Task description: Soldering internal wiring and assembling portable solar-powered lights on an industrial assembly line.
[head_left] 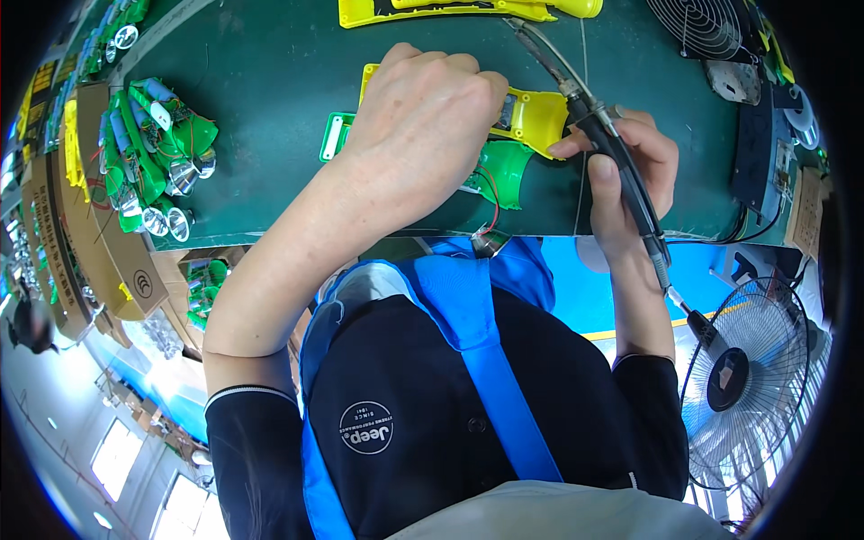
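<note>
My left hand (423, 121) is closed over a yellow plastic housing (540, 121), whose ends stick out on both sides of it; its fingertips are hidden underneath. At the housing's right end, my right hand (634, 166) touches the edge with a fingertip, its thumb standing apart. A slim black pen-like tool (621, 166) with a thin grey upper end crosses over the right hand; no finger visibly wraps round it. Just below the housing lies a curved green plastic shell (508, 173) with a red wire. A small green frame part (336, 137) rests left of the left hand.
Several green assemblies with silver reflectors (166, 162) lie on the left of the dark green table (270, 76). More yellow housings (450, 11) are at the far edge. A cardboard box (103, 216) stands at the left, a fan (742, 382) at the lower right.
</note>
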Available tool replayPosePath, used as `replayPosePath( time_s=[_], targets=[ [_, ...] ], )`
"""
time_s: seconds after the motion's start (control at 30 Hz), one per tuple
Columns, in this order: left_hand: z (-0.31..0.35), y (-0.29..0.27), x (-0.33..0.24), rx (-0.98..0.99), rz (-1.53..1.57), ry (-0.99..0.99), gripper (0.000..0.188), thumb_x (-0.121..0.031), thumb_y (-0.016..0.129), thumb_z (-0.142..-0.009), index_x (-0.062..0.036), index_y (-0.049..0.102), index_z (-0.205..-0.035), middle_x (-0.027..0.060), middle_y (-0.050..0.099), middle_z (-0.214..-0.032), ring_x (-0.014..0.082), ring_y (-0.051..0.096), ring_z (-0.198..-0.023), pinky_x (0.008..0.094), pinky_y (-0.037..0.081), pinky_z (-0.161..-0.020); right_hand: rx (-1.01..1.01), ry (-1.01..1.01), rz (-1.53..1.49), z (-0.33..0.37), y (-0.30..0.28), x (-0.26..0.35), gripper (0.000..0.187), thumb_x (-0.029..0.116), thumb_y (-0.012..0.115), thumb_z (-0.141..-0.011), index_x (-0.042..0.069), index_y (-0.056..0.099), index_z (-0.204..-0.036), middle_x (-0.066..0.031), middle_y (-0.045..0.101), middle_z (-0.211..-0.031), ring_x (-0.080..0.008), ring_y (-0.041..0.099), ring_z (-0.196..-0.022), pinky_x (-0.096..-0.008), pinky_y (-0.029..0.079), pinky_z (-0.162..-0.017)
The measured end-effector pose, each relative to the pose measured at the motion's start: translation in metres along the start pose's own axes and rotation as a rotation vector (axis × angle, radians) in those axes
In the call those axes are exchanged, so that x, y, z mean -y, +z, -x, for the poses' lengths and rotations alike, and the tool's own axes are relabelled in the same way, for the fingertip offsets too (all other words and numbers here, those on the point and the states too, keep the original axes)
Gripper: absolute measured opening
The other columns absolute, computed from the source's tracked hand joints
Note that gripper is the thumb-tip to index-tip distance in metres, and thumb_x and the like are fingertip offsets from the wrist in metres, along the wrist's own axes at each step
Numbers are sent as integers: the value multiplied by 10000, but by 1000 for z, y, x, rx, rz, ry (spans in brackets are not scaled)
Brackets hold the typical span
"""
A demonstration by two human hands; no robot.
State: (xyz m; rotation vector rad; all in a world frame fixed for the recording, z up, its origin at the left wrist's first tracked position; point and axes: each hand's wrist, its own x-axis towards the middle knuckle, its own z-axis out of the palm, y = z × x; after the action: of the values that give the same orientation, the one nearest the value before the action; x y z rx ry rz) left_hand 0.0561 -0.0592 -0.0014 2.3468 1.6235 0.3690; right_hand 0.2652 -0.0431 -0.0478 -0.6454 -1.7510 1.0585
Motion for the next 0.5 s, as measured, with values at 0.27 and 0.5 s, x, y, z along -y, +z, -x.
replayPosePath(
  time_s=[0.27,0.5],
  targets=[
    [2,1,5,-24,-12,48,93,-108,569,-769,-29,599,-734,104,578,-710,293,573,-695,379,431,-653,-11,-48,-21,1,4,-4,302,127,594,-869,1,420,-1081,-161,502,-979,-205,628,-755,-308,523,-720],
    [15,-24,39,-89,213,228,88,-58,564,-689,-48,629,-747,113,599,-720,276,598,-710,365,429,-654,-178,-8,83,5,0,-5,294,251,492,-919,33,374,-1077,-200,620,-882,-225,618,-708,-389,428,-821]
  ],
)
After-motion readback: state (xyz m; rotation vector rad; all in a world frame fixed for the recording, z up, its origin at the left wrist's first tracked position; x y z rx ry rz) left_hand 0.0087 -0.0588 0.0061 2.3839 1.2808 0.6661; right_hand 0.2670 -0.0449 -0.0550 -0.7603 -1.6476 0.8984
